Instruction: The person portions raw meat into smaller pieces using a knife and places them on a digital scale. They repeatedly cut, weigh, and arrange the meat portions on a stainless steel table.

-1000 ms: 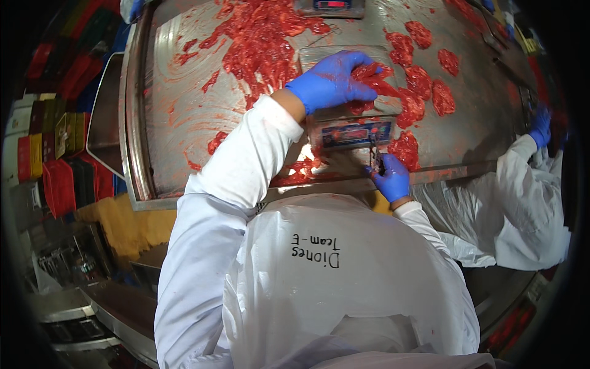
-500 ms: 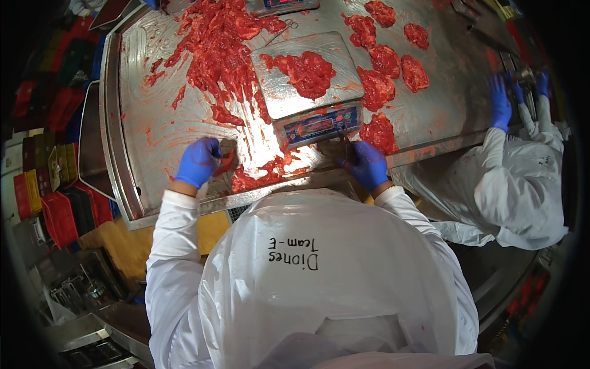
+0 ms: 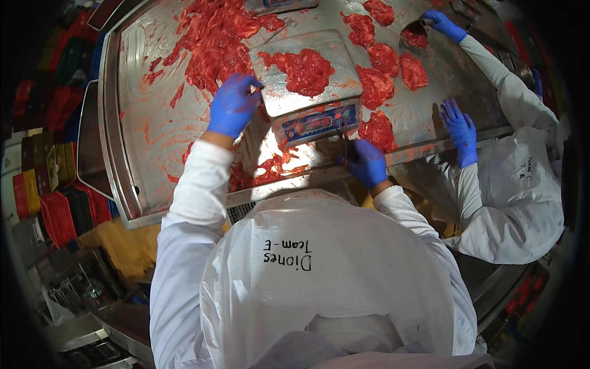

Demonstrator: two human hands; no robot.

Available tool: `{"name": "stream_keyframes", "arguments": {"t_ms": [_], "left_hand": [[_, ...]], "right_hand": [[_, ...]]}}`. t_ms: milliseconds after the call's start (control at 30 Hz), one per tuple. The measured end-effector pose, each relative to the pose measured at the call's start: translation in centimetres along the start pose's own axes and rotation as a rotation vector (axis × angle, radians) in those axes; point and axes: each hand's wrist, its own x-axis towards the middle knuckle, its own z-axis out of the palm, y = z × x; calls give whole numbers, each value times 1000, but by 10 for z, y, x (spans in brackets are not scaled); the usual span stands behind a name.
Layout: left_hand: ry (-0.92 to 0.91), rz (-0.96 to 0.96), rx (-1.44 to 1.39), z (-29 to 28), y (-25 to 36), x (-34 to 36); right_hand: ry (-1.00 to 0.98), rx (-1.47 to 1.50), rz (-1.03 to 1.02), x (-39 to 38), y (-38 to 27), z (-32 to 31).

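Note:
My left hand (image 3: 235, 104), in a blue glove, is beside the left edge of the steel scale (image 3: 276, 98), near the large pile of red meat (image 3: 215, 43); its fingers are curled, and what they hold, if anything, is unclear. A mound of meat (image 3: 305, 71) lies on the scale's plate. My right hand (image 3: 369, 165) is closed on a dark metal tool (image 3: 345, 147), partly hidden, at the scale's front right. Several meat portions (image 3: 380, 86) lie to the right of the scale, and scraps (image 3: 270, 166) lie in front of it.
A co-worker at the right has one gloved hand (image 3: 447, 26) on a scoop-like tool with meat and another (image 3: 458, 129) spread near the steel table's edge (image 3: 117, 135). A second scale (image 3: 279, 6) stands at the back. Coloured crates (image 3: 58, 218) are stacked at the left.
My left hand left the scale's meat, dropped to the table's front, then rose to the scale's left side. My right hand stayed low. The co-worker's hands moved onto the table toward the meat portions.

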Motion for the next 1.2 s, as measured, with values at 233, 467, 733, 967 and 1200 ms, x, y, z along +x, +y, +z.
{"name": "stream_keyframes", "arguments": {"t_ms": [233,467,733,967,1200], "left_hand": [[-23,-450,-312,-10,-88,-65],[252,216,42,-10,5,48],[91,220,176,35,30,10],[93,144,13,20,30,-45],[-113,-157,261,29,-84,-108]], "right_hand": [[177,1253,448,-5,35,35],[-356,1219,130,73,-58,-32],[-457,1218,400,90,-43,-10],[-614,1283,410,87,-50,1],[-979,867,271,99,-73,-5]]}}
